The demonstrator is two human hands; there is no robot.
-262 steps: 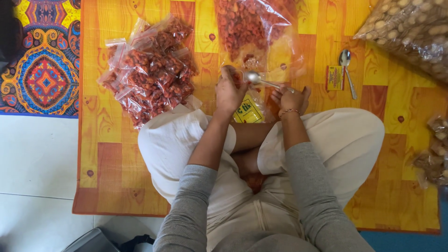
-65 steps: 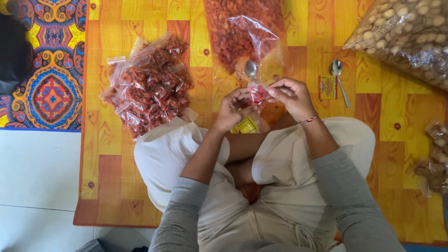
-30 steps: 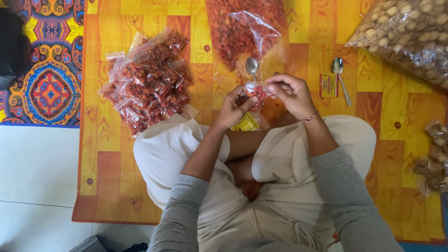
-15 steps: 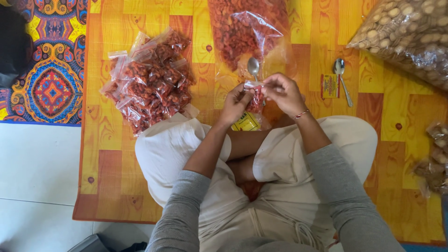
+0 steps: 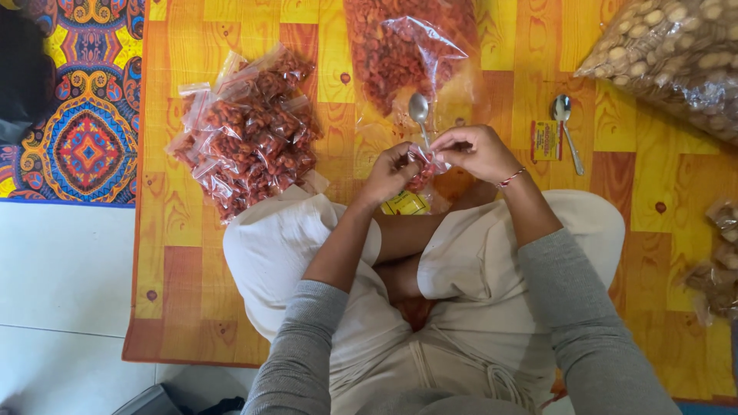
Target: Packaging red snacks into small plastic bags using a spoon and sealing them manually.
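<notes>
A person sits cross-legged on an orange mat (image 5: pixel 192 253) with a wood pattern. Both hands are up in front, close together, and they hold 1 small clear bag (image 5: pixel 421 173) of red bits between them. The left hand (image 5: pixel 390 173) pinches the bag from the left side, with its fingers closed on the plastic. The right hand (image 5: pixel 475 151) pinches the top of the same bag from the right, and its fingers are closed on it too. So the bag sits right between the 2 hands, touching both, and hangs a little below the right hand.

Just past the hands lies a spoon (image 5: pixel 419 111), partly on a big clear bag (image 5: pixel 407 46) full of red bits. To the left on the mat is a pile (image 5: pixel 246 138) of small filled bags, well apart from the hands. A yellow packet (image 5: pixel 405 204) peeks out under the left hand. To the right lie a small red and yellow box (image 5: pixel 546 141) and a 2nd spoon (image 5: pixel 565 127), side by side. A large sack of pale nuts (image 5: pixel 676 54) fills the top right corner.
</notes>
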